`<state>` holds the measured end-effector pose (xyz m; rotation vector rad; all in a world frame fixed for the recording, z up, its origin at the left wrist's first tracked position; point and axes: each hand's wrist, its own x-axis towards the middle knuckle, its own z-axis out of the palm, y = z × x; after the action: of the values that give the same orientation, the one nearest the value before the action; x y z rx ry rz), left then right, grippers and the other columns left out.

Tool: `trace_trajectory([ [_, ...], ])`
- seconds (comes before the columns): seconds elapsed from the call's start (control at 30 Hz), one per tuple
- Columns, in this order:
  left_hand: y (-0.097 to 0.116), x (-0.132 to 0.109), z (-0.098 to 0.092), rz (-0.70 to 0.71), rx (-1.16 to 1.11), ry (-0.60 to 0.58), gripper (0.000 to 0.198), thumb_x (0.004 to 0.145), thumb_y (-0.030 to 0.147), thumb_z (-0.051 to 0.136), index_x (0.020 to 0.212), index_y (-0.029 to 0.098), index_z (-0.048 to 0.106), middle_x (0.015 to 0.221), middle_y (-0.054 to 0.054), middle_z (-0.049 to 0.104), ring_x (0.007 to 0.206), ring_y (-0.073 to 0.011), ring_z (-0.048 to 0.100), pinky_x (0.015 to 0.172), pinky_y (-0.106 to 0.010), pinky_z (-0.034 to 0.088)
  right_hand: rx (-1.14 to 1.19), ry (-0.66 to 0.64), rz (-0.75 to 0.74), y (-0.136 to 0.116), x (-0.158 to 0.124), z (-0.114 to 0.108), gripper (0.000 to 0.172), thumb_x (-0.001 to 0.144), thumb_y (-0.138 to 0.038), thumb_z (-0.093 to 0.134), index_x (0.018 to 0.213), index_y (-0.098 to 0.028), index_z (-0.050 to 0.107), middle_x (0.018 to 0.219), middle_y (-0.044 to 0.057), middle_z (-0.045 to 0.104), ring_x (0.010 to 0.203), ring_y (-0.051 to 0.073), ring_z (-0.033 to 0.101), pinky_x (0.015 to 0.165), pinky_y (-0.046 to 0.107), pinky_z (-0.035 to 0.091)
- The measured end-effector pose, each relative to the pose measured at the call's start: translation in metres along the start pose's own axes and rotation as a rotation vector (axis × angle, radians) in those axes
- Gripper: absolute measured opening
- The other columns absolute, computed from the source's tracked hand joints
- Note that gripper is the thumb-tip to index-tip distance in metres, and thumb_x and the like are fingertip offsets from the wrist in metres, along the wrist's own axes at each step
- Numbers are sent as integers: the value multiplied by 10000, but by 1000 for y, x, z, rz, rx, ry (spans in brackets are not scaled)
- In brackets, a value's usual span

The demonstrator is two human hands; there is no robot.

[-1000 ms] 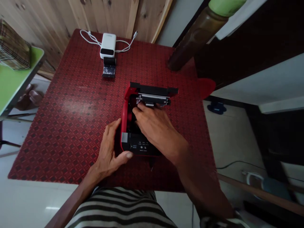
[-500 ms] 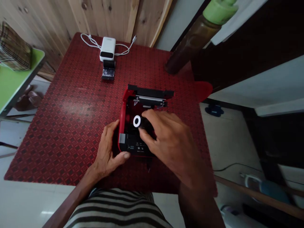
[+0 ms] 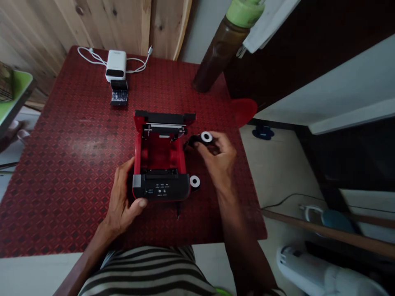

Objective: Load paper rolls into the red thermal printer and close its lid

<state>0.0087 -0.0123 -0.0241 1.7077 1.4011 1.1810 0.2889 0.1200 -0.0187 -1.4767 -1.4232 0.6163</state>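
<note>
Printing on the front panel [image 3: 173, 190] of a red and black device [image 3: 138, 152] is too small to read, as is the marking on a white power bank [image 3: 116, 62]. The right hand [image 3: 219, 158] has some fingertips hidden behind the black roll [image 3: 205, 138] it pinches. A second roll [image 3: 194, 181] shows a white ring; its dark body is hard to make out. The worktop [image 3: 61, 164] hides part of a red shape [image 3: 247, 111]. Picture edges cut off a bottle's green cap [image 3: 243, 14], a plaid bag [image 3: 5, 84] and striped clothing [image 3: 145, 273].
</note>
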Motion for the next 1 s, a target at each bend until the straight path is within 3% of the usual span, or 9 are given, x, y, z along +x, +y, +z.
trace_trajectory([
  [0.17,1,0,-1,5,18,-5,846,1114,784,538,1807,314,419,1664,-165,584,1424,-419,592,1198,-591,496,-1,-143,21,7,-15,14,297,883,-446,778,1108,-254,746,1075,69,874,981,259,814,916,439,632],
  [0.3,2,1,0,-21,21,-7,865,1105,801,533,1795,289,430,1659,-171,585,1436,-420,585,1199,-580,494,-36,-193,35,10,-14,11,351,878,-423,783,1182,-250,760,1184,98,882,1066,282,820,983,487,634],
  [0.43,2,3,0,-50,21,11,917,1056,863,552,1763,284,473,1630,-172,610,1411,-424,599,1190,-598,506,-88,-216,72,8,-25,-19,513,881,-404,818,1365,-250,750,1347,142,860,1086,282,822,927,476,659],
  [0.53,2,2,0,-53,22,1,914,1061,862,544,1771,292,465,1628,-169,611,1396,-422,601,1176,-600,509,-135,-230,108,-1,-51,-53,383,946,-393,783,1300,-245,801,1247,125,879,933,251,813,880,461,668],
  [0.63,1,1,0,-24,32,-4,893,1095,835,517,1800,294,432,1656,-171,591,1403,-421,591,1184,-592,494,-140,-299,129,-10,-80,-71,346,900,-339,821,1238,-268,837,1212,87,892,840,230,801,839,441,686],
  [0.73,0,1,0,9,40,2,858,1120,795,506,1812,295,425,1670,-172,584,1406,-421,588,1186,-583,490,-108,-306,96,-11,-99,-59,437,866,-285,834,1303,-278,819,1301,93,879,948,248,833,871,441,703],
  [0.87,1,1,1,-6,44,-2,874,1114,815,486,1806,284,427,1689,-183,574,1429,-430,588,1221,-608,477,-90,-268,35,-6,-102,-35,285,945,-268,758,1224,-287,814,1252,84,886,1177,293,835,1042,514,683],
  [1.0,4,2,2,-56,25,6,953,1055,899,509,1765,264,473,1654,-193,601,1452,-447,596,1258,-630,464,-95,-259,-17,-27,-90,-56,254,987,-260,745,1232,-295,801,1245,62,888,1163,284,848,1050,510,683],
])
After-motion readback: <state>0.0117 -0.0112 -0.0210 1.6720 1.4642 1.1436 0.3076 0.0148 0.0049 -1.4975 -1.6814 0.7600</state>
